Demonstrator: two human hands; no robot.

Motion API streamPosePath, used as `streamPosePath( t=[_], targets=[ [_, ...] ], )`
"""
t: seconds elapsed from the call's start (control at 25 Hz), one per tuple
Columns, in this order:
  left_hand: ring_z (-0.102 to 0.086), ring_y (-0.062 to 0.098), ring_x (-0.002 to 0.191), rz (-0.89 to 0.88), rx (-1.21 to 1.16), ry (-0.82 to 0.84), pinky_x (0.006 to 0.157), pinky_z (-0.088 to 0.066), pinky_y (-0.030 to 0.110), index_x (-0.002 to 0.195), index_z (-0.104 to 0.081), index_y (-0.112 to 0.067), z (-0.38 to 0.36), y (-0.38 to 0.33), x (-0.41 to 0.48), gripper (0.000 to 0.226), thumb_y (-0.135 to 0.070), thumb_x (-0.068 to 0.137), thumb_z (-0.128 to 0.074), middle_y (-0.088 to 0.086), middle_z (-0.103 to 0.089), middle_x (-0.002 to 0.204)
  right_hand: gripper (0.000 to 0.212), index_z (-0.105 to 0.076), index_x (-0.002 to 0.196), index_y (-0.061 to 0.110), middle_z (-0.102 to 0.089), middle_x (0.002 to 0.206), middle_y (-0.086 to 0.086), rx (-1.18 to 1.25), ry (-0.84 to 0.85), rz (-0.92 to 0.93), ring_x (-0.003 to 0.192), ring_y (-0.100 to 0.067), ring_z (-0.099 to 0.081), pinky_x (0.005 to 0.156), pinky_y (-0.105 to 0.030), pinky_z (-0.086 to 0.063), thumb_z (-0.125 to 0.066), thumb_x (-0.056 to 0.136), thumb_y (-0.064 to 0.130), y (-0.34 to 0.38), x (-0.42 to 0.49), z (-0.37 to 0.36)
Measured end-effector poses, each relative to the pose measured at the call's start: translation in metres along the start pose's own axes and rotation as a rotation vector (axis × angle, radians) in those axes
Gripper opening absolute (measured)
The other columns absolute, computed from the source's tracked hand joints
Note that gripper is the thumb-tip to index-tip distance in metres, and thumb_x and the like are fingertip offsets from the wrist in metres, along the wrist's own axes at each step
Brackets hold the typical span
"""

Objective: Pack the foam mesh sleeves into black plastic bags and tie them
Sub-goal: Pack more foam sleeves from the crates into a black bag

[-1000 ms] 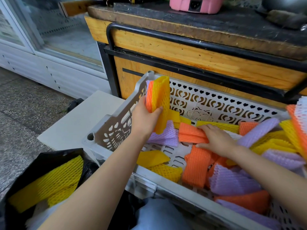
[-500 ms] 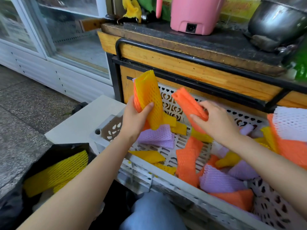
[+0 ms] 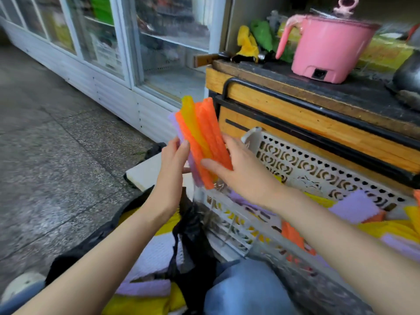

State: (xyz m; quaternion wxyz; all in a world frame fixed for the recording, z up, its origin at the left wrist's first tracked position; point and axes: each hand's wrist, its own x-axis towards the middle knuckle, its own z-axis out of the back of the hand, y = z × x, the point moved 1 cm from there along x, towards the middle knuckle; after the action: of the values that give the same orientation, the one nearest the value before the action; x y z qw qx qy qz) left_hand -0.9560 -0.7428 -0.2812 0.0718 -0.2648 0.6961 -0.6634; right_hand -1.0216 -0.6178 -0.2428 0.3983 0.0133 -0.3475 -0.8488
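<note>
Holding a stack of foam mesh sleeves (image 3: 200, 137) near upright at frame centre, both hands clamp it from either side. On the stack's left edge, the left hand (image 3: 173, 162) grips: thumb on the near face, fingers curled behind. On the right edge, the right hand (image 3: 241, 176) grips: thumb across the lower front, fingers wrapped behind. Layers seen edge-on: purple, orange, yellow, orange. The stack hangs above the near left corner of the perforated crate (image 3: 318, 169), which holds more loose sleeves at lower right. Below the hands, at lower centre, the black plastic bag (image 3: 191, 237) lies open with yellow, white and purple sleeves inside. A pink pot (image 3: 327, 46) sits on the wooden counter (image 3: 295, 110) at upper right.
</note>
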Motion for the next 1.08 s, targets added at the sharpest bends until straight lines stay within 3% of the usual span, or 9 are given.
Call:
streamPosePath(
  t=[0.12,0.2,0.28,0.36,0.52,0.6,0.76,0.92,1.08],
  targets=[
    [-0.053,0.023,0.117,0.102,0.144,-0.064,0.085,-0.050,0.037,0.131,-0.051,-0.022,0.028,-0.001,0.006,0.048,-0.039,0.090,-0.033,0.001,-0.055,0.112,0.096,-0.027,0.141,0.020,-0.044,0.133,0.000,0.056,-0.036,-0.047,0.121,-0.013,-0.046,0.099,-0.035,-0.042,-0.067,0.066,0.064,0.021,0.000,-0.029],
    [-0.051,0.008,0.119,0.055,0.239,-0.050,0.096,-0.045,0.029,0.133,-0.045,-0.028,0.045,-0.003,-0.007,0.038,-0.019,0.098,-0.034,-0.016,-0.048,0.109,0.097,-0.025,0.139,0.015,-0.046,0.132,-0.002,0.113,-0.087,-0.120,0.119,-0.016,-0.048,0.093,-0.032,-0.042,-0.073,0.066,0.055,0.032,-0.001,-0.045],
    [-0.046,-0.009,0.109,-0.107,0.379,0.053,0.096,-0.038,0.012,0.132,-0.035,-0.031,0.061,-0.012,-0.040,0.039,-0.029,0.094,-0.044,-0.020,-0.039,0.116,0.085,-0.029,0.134,0.013,-0.050,0.127,-0.003,0.156,-0.136,-0.163,0.115,-0.019,-0.052,0.083,-0.028,-0.041,-0.074,0.071,0.045,0.042,0.000,-0.059],
    [-0.043,0.000,0.112,-0.167,0.590,0.081,0.101,-0.035,0.020,0.135,-0.038,-0.024,0.084,-0.010,-0.066,0.059,-0.045,0.081,-0.052,-0.015,-0.039,0.118,0.075,-0.030,0.131,0.012,-0.050,0.120,0.000,0.197,-0.145,-0.177,0.112,-0.018,-0.052,0.080,-0.026,-0.040,-0.073,0.076,0.039,0.050,0.002,-0.072],
    [-0.034,0.017,0.130,0.134,1.078,0.127,0.109,-0.029,0.038,0.140,-0.034,-0.018,0.135,0.015,-0.092,0.102,-0.076,0.056,-0.030,-0.001,-0.035,0.136,0.064,-0.031,0.125,0.015,-0.048,0.113,0.005,0.317,-0.070,-0.189,0.104,-0.014,-0.053,0.079,-0.026,-0.041,-0.069,0.080,0.039,0.061,-0.002,-0.093],
    [-0.037,0.014,0.128,0.147,1.065,0.131,0.108,-0.030,0.037,0.136,-0.039,-0.022,0.147,0.021,-0.114,0.100,-0.084,0.059,-0.023,-0.006,-0.039,0.134,0.066,-0.032,0.128,0.015,-0.051,0.119,0.002,0.314,-0.046,-0.183,0.107,-0.017,-0.055,0.086,-0.034,-0.046,-0.069,0.079,0.041,0.062,-0.007,-0.101],
    [-0.045,0.000,0.104,-0.048,0.907,0.086,0.095,-0.036,0.030,0.107,-0.052,-0.033,0.137,0.007,-0.153,0.048,-0.068,0.084,-0.029,-0.021,-0.049,0.106,0.074,-0.032,0.134,0.009,-0.050,0.128,-0.005,0.239,-0.020,-0.226,0.115,-0.021,-0.052,0.095,-0.041,-0.044,-0.069,0.079,0.041,0.056,-0.011,-0.115],
    [-0.051,0.000,0.076,-0.220,1.094,0.149,0.071,-0.044,0.023,0.091,-0.048,-0.037,0.124,0.013,-0.173,0.030,-0.061,0.073,-0.048,-0.023,-0.050,0.075,0.073,-0.030,0.134,0.009,-0.047,0.129,-0.005,0.223,0.011,-0.244,0.116,-0.020,-0.049,0.094,-0.036,-0.043,-0.068,0.081,0.040,0.049,-0.013,-0.120],
    [-0.049,0.001,0.056,0.072,0.672,-0.106,0.059,-0.039,0.020,0.071,-0.054,-0.026,0.151,0.011,-0.145,0.018,-0.032,0.082,-0.067,-0.006,-0.056,0.060,0.072,-0.032,0.135,0.013,-0.047,0.127,-0.002,0.218,-0.009,-0.212,0.113,-0.017,-0.050,0.093,-0.034,-0.043,-0.068,0.080,0.042,0.047,-0.022,-0.119]
  ],
)
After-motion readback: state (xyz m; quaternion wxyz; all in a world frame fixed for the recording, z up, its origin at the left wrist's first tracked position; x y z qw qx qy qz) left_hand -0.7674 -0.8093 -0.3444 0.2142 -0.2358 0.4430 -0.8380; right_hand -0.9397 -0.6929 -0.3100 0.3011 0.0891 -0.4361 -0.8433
